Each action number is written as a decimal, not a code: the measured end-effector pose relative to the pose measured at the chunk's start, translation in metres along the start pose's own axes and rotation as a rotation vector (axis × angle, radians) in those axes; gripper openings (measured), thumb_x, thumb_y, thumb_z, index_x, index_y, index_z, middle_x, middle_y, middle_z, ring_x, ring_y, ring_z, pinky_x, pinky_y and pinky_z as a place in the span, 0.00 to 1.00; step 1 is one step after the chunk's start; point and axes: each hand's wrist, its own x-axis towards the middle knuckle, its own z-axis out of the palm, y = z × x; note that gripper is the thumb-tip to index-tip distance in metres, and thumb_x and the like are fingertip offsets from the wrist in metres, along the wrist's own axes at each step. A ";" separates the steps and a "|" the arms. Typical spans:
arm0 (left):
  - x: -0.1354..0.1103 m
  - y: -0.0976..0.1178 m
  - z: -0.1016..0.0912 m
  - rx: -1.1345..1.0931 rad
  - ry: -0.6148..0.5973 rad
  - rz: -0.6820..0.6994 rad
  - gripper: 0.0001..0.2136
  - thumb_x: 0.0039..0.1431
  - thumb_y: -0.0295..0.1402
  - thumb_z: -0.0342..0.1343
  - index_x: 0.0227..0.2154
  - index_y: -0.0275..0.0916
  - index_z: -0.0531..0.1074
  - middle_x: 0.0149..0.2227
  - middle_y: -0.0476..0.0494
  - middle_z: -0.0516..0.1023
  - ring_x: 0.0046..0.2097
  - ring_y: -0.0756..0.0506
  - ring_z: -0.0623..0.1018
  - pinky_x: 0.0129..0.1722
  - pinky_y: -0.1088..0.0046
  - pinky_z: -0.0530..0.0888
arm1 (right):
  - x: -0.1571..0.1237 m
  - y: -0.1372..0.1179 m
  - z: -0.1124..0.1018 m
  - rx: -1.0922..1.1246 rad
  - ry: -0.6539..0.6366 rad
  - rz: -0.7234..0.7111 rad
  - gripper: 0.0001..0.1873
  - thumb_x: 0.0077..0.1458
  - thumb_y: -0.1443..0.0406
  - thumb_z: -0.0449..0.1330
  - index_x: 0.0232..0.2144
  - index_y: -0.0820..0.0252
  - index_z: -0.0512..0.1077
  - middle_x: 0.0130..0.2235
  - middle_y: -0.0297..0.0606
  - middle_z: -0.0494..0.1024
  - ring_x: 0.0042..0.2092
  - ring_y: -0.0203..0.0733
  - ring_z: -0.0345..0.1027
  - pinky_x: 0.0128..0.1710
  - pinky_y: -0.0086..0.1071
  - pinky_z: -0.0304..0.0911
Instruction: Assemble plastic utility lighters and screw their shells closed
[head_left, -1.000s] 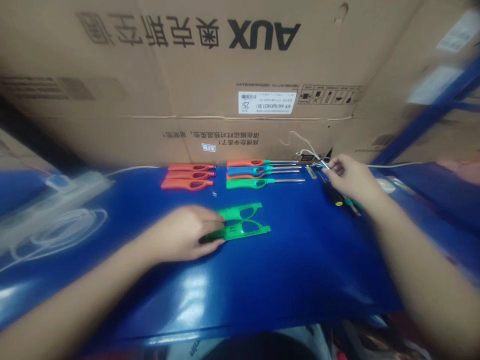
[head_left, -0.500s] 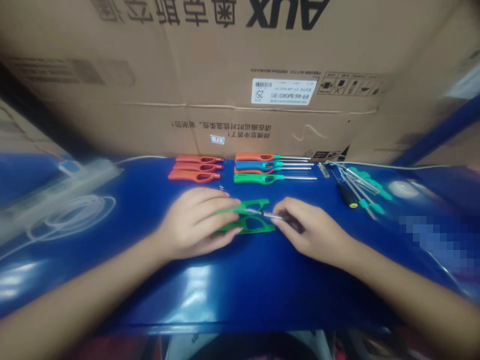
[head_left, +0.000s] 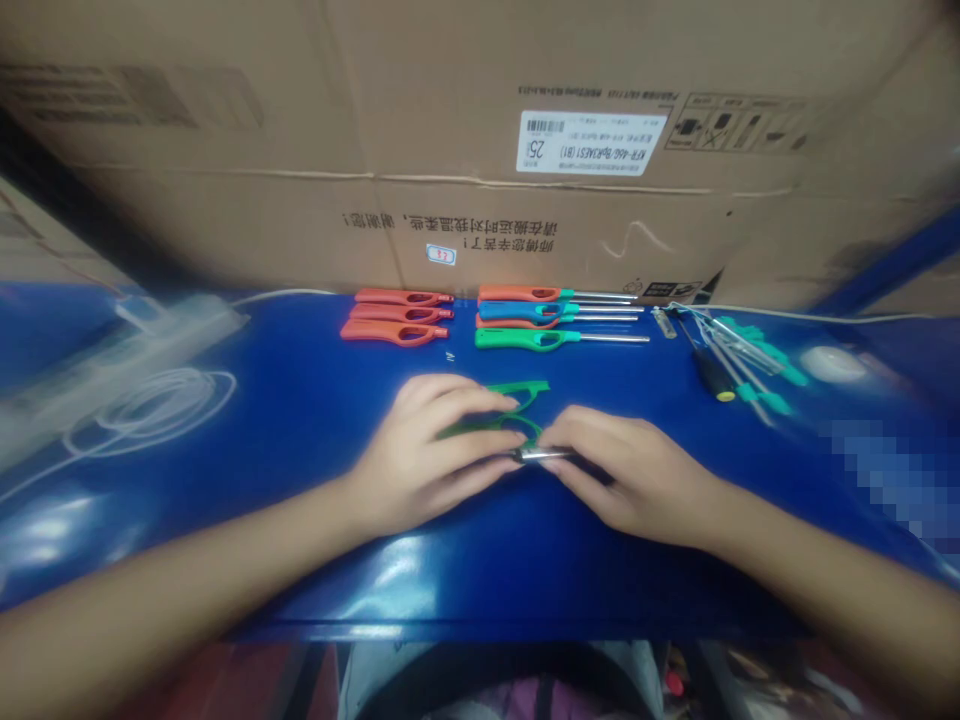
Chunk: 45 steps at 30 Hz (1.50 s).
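My left hand point(head_left: 427, 445) is closed, its thumb and a finger pinching the left end of a slim metal piece point(head_left: 536, 454) with a dark end. My right hand point(head_left: 626, 465) is closed on that piece's other, dark end, mostly hidden by the fingers. Under and behind my left fingers lie green plastic lighter shell halves point(head_left: 531, 388), with open trigger loops. Beyond the hands, several orange lighter handles point(head_left: 397, 331) lie stacked at left. To their right are assembled lighters point(head_left: 517, 339) in orange, blue and green with metal tubes.
Lighter tubes with teal ends point(head_left: 750, 370) lie at right beside a black-and-yellow screwdriver point(head_left: 712, 375) and a round white object point(head_left: 832, 364). A power strip point(head_left: 172, 345) and coiled white cable point(head_left: 142, 410) are at left. A cardboard box point(head_left: 420, 110) stands behind the blue table point(head_left: 540, 590).
The slim metal piece has come down toward me from above the green shell halves, and my left fingers now pinch its end. The view has shifted slightly.
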 end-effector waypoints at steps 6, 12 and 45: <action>0.000 0.000 -0.001 0.000 0.002 0.012 0.10 0.59 0.32 0.66 0.44 0.43 0.79 0.50 0.41 0.80 0.52 0.41 0.76 0.52 0.58 0.72 | 0.001 0.002 0.000 0.057 -0.025 -0.036 0.12 0.68 0.65 0.52 0.48 0.63 0.72 0.42 0.44 0.77 0.42 0.41 0.72 0.41 0.33 0.70; -0.001 -0.002 -0.001 -0.008 0.002 0.018 0.09 0.58 0.32 0.67 0.42 0.41 0.79 0.50 0.40 0.80 0.51 0.40 0.76 0.51 0.58 0.72 | 0.001 0.005 0.000 -0.040 0.038 -0.110 0.12 0.68 0.66 0.54 0.47 0.65 0.73 0.42 0.45 0.78 0.42 0.43 0.72 0.42 0.34 0.71; -0.001 -0.003 0.005 -0.111 -0.104 -0.075 0.05 0.62 0.33 0.63 0.40 0.41 0.77 0.39 0.47 0.83 0.45 0.45 0.78 0.49 0.65 0.69 | 0.001 0.009 -0.001 -0.195 0.072 -0.150 0.11 0.69 0.65 0.52 0.45 0.61 0.74 0.40 0.42 0.81 0.40 0.41 0.74 0.37 0.33 0.67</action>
